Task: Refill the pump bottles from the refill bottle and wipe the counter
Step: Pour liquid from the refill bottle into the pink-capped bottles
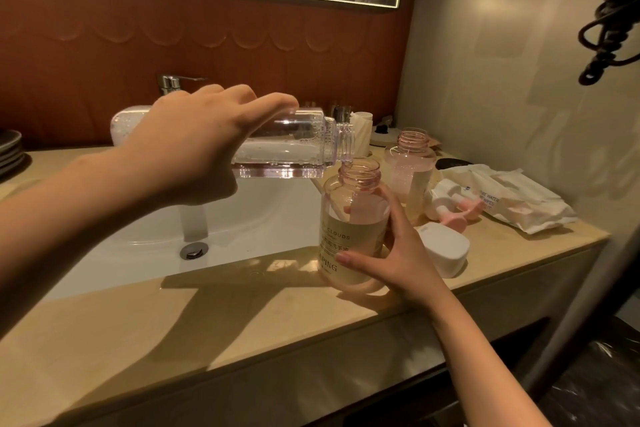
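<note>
Observed left hand (194, 142) curled round the clear refill bottle (287, 149), gripping its body from above. Noted the bottle tipped near horizontal over the right edge of the sink basin (242, 218), with a little clear liquid and bubbles along its lower side and its mouth directly above the open neck of the front pump bottle (353, 225); cannot tell whether mouth and neck touch. Found that pinkish bottle upright on the tabletop (173, 322), just right of the basin, pump off, well over half full of pale yellowish liquid. Recorded right hand (398, 253) wrapped round its lower body, thumb across the printed label, fingers behind. Logged second pump bottle (410, 166) upright just behind, neck open, partly filled. Saw pump heads (450, 204) lying on their sides to its right, a white cap (443, 250) near the right hand, and a wipes pack (519, 204) farther right by the wall.
</note>
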### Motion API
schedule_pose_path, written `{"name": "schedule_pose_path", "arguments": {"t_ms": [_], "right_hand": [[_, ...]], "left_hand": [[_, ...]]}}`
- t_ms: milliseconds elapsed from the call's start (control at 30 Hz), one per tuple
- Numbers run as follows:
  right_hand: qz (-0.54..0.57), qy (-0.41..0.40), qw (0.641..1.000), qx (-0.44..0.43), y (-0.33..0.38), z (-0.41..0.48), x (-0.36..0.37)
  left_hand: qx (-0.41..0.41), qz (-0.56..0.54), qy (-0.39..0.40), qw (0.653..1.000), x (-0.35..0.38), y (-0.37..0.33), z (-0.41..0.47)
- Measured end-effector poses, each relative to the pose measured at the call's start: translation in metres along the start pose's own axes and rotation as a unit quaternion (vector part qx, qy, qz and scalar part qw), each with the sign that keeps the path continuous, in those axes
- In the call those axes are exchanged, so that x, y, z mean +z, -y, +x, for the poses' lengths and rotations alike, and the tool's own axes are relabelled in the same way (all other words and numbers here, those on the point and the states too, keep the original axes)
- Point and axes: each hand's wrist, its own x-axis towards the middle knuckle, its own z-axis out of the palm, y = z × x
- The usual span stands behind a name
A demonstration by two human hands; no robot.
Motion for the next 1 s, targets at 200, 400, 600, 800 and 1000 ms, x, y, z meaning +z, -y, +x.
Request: {"name": "schedule_pose_path", "arguments": {"t_ms": [200,400,600,800,1000], "right_hand": [[-0.002,-0.004,1.000,0.002,-0.0011,0.0009,0.0009],[-0.003,-0.001,1.000,0.001,-0.0010,0.0005,0.0003],[0.002,0.000,1.000,0.001,-0.0005,0.0001,0.0003],[0.006,0.000,1.000,0.001,-0.0012,-0.0001,0.0003],[0.005,0.000,1.000,0.002,-0.0009,0.0003,0.0007]], "left_hand": [[-0.001,0.001,0.004,1.000,0.0000,-0.0006,0.0002],[-0.002,-0.003,0.000,1.000,0.0000,0.0001,0.0002],[0.005,0.006,0.001,1.000,0.0001,0.0012,0.0014],[0.003,0.007,0.000,1.000,-0.0015,0.0003,0.0009],[-0.002,0.006,0.004,1.000,-0.0021,-0.0004,0.0012]]}}
